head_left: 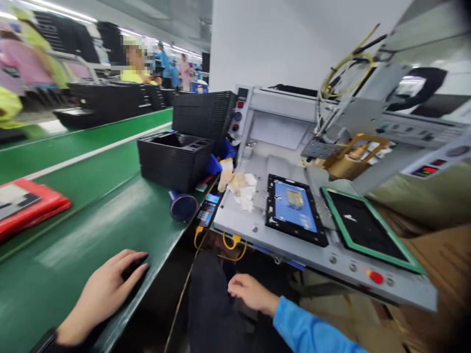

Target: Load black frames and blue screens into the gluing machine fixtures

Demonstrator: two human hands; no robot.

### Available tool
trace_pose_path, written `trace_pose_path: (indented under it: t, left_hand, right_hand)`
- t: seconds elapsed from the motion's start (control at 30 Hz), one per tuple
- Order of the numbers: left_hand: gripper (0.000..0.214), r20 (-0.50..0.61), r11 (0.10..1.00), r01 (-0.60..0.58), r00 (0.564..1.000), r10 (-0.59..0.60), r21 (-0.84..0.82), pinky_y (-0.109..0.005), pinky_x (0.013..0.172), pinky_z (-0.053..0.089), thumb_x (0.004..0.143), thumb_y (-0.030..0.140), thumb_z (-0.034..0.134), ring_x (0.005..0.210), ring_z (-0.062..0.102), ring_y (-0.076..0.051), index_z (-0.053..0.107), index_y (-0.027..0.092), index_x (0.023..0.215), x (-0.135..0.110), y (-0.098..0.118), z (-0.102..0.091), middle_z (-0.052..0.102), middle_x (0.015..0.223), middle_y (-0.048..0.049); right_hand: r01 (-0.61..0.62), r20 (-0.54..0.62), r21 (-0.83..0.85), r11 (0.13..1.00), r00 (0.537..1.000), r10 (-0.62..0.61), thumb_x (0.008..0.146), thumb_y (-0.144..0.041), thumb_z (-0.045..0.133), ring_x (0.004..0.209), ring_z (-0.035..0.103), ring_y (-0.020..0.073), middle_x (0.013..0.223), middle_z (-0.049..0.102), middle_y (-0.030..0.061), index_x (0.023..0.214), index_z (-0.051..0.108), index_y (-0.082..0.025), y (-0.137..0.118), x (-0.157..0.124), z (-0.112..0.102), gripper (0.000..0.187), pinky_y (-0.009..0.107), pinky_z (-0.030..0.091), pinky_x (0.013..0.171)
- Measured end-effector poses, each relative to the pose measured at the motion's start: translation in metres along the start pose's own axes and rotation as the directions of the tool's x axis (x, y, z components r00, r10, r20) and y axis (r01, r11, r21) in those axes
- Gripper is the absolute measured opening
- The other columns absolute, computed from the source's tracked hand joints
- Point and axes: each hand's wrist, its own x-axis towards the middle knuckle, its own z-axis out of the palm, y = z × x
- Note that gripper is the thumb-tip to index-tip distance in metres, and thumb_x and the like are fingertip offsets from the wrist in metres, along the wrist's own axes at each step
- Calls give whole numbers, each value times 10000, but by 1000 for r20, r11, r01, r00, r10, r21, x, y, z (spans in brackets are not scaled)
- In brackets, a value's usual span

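Loosely parted, the left grip [108,284] half hides a dark patch [133,268]; the curled right grip [250,291] I cannot judge.

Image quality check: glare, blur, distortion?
Head view: pale glare streaks the green bench; head view: background workers at left are smeared, while the blue panel looks somewhat sharper; head view: ceiling lights look blown out; head view: wide-angle stretch seems to skew the gray machine, and the upper right corner goes dark.
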Motion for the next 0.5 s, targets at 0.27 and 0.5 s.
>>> trace_pose_path:
  t: [0.27,0.5]
  left_hand:
    - [497,49,997,0,999,-4,77,-280,855,629,907,739,552,1028,738,-215,761,352,1141,-4,-91,7,733,1220,34]
    - [403,66,990,-1,998,-9,143,-273,948,592,987,639,530,1135,710,-215,748,353,1170,6,-123,8,719,1267,55]
  right_hand:
    - [85,-338,-575,814,881,-331,837,-375,762,1022,658,253,1176,714,90,1143,723,-217,-110,-15,-214,346,354,528,906]
    - [-225,-359,-737,637,929,-87,640,-216,841,737,583,168,846,680,17,858,593,-188,-103,43,-299,332,298,385,624]
